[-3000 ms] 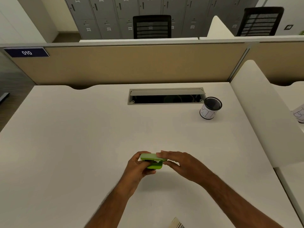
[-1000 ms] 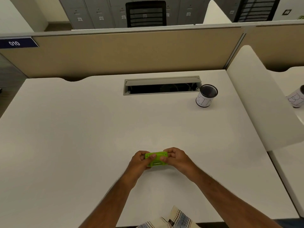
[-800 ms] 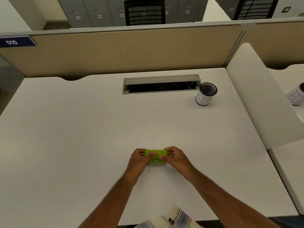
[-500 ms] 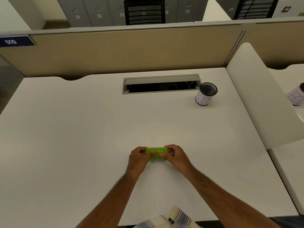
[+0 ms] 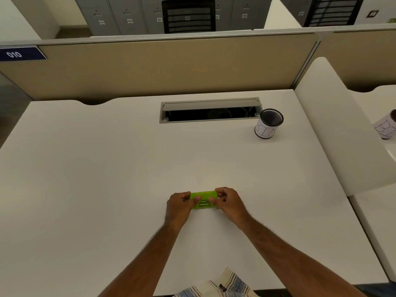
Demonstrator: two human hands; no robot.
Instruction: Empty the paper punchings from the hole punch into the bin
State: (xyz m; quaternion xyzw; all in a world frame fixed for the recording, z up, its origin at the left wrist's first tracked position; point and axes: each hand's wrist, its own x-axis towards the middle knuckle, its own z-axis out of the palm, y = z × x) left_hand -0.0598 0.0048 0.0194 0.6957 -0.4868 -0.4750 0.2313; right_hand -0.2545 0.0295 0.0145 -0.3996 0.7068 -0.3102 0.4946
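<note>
A small lime-green hole punch [image 5: 203, 199] is held just above the white desk [image 5: 107, 179], turned so its ribbed underside faces me. My left hand [image 5: 179, 205] grips its left end and my right hand [image 5: 228, 201] grips its right end, thumbs pressing on the green base. The bin [image 5: 268, 126], a small black mesh cup wrapped in white paper with handwriting, stands upright at the desk's far right, well beyond both hands. No loose punchings are visible.
An open grey cable tray slot [image 5: 211, 111] lies in the desk beside the bin. A beige partition [image 5: 171, 65] closes the back. A white divider [image 5: 342, 129] bounds the right side, with another labelled cup [image 5: 385, 127] past it.
Three seconds ago the punch lay flat under my hands; now it is turned over, underside up, gripped at both ends. Over the last second the hands shifted slightly away from me.
</note>
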